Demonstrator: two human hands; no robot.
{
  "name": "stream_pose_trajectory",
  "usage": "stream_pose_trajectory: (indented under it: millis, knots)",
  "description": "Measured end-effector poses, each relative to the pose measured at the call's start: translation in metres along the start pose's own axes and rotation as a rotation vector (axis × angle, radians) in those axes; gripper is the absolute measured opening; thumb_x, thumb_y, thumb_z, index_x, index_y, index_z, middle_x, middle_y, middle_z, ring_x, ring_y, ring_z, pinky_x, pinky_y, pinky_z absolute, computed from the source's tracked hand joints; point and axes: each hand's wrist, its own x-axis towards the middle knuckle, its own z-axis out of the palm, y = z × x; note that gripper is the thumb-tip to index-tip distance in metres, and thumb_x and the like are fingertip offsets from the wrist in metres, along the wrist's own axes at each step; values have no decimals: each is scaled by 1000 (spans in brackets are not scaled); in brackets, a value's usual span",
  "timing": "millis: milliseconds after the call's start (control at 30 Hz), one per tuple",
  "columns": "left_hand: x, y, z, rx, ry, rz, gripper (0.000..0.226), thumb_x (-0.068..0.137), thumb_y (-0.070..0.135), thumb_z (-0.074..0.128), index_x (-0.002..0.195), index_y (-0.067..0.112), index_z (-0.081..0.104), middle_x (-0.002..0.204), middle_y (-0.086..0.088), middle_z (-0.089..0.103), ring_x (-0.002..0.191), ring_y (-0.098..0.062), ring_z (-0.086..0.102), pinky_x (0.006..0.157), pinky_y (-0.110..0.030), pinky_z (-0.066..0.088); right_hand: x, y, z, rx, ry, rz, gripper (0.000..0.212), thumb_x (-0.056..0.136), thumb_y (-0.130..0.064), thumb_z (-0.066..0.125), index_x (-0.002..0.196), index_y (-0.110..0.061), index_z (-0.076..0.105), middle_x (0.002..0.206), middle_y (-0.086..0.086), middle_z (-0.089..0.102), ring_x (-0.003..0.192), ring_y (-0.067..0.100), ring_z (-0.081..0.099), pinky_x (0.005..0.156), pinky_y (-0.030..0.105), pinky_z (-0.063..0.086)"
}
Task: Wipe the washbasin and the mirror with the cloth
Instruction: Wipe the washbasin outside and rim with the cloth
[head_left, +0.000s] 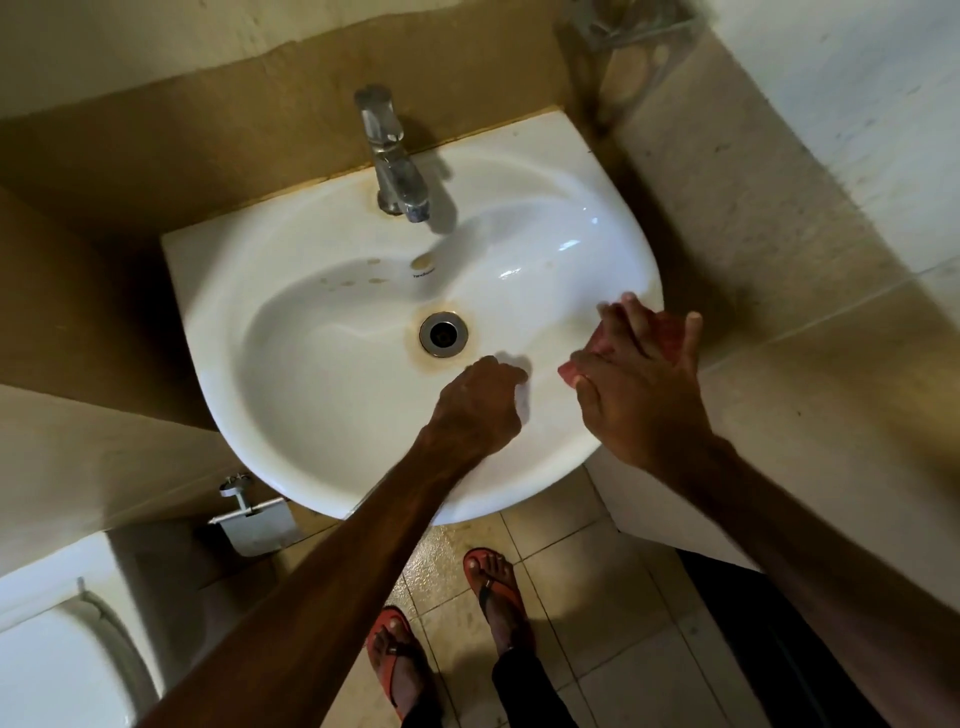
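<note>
The right hand (641, 395) presses a reddish cloth (613, 348) flat under spread fingers (631, 317) on the right rim of the white washbasin (322, 374), right at its outer edge, with the tiled wall (779, 218) just beyond. The left hand (480, 405) rests in the bowl, fingers curled shut on nothing visible, with the drain (443, 333) just ahead of them and open bowl to their left. A small printed mark below the tap (395, 161) is too blurred to read.
</note>
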Motion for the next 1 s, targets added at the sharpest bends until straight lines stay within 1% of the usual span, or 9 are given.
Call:
stream_pose_trajectory:
  millis: [100, 200, 300, 433, 533, 667, 800, 867, 1000]
  knots:
    - [4, 0, -4, 28, -23, 12, 40, 100, 15, 42, 131, -2, 59, 127, -19, 63, 120, -32, 58, 102, -34, 46, 35, 17, 4, 27, 11, 79, 34, 95, -31, 55, 124, -23, 71, 175, 14, 14, 162, 38, 5, 123, 68, 0]
    - [6, 4, -3, 90, -28, 20, 41, 98, 12, 43, 135, -2, 55, 131, -19, 59, 124, -34, 55, 104, -38, 46, 74, 31, 9, 1, 58, 141, 68, 96, -29, 64, 158, -21, 39, 175, 16, 2, 161, 42, 3, 126, 67, 11]
    - [12, 4, 6, 97, -16, 42, 59, 85, 24, 34, 130, -3, 59, 134, -22, 59, 126, -37, 55, 106, -45, 46, 100, 34, 14, 16, 105, 197, 90, 95, -26, 67, 167, -16, 14, 175, 17, 4, 161, 43, 6, 126, 64, 15]
    - [22, -12, 27, 115, 18, 30, 43, 90, 21, 54, 130, 8, 63, 129, -14, 65, 116, -35, 63, 97, -47, 54, 75, 30, 15, 42, 123, 238, 86, 97, -26, 62, 166, -10, 14, 173, 22, 12, 159, 46, 15, 125, 62, 26]
    - [21, -5, 19, 89, -12, 25, 41, 93, 23, 51, 130, 9, 63, 128, -13, 65, 117, -32, 63, 99, -40, 53, 24, 17, 11, 121, 127, 282, 76, 103, -33, 54, 165, -8, 18, 171, 26, 16, 156, 48, 22, 121, 57, 37]
    - [28, -1, 15, 31, -40, -21, 31, 96, 23, 54, 121, 8, 65, 117, -13, 67, 108, -30, 66, 93, -38, 55, -18, -6, 13, 223, 126, 283, 66, 107, -37, 37, 164, -8, 25, 172, 24, 15, 157, 48, 20, 121, 56, 32]
    - [31, -4, 12, 45, -102, -14, 33, 94, 17, 55, 125, 8, 62, 118, -12, 63, 109, -30, 63, 91, -37, 55, 7, 8, 20, 113, 134, 202, 73, 100, -32, 55, 162, -3, 29, 171, 25, 18, 157, 48, 18, 122, 60, 33]
    - [31, -7, 11, 64, -132, -19, 38, 91, 17, 52, 128, 11, 59, 121, -11, 60, 112, -29, 61, 88, -31, 52, 37, 21, 21, 27, 125, 161, 79, 95, -27, 64, 162, -2, 28, 171, 24, 20, 158, 46, 18, 123, 62, 29]
    - [32, -12, 13, 71, -137, -18, 37, 87, 27, 40, 116, 14, 60, 110, -10, 59, 104, -31, 63, 76, -25, 42, 102, 47, 19, -96, 151, 63, 87, 92, -24, 64, 165, -7, 20, 173, 19, 17, 160, 40, 17, 127, 62, 17]
